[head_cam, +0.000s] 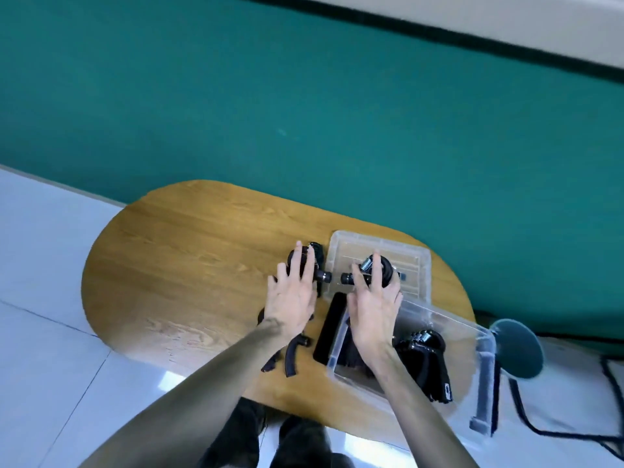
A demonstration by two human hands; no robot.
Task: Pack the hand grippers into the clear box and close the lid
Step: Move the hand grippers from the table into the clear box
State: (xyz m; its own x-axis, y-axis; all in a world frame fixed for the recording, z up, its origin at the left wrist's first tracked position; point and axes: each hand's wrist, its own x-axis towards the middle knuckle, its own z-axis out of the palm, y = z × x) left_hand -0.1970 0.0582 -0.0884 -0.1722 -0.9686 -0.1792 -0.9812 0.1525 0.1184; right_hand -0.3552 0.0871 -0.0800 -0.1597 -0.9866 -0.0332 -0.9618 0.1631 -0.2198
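Note:
A clear box (449, 320) stands at the table's right end with one black hand gripper (423, 346) inside it. Its lid (354, 244) lies flat on the table just behind. My right hand (371, 312) grips a black hand gripper (385, 266) with a metal spring, holding it over the lid near the box's far edge. My left hand (290, 298), its fingers spread, lies over another hand gripper (323, 275) left of the lid. A further gripper (292, 354) rests on the table below my left wrist.
A flat black slab (329, 329) lies against the box's left wall. The wooden oval table (189, 265) stands against a teal wall. A round teal disc (516, 346) and black cables (607, 383) are on the floor to the right.

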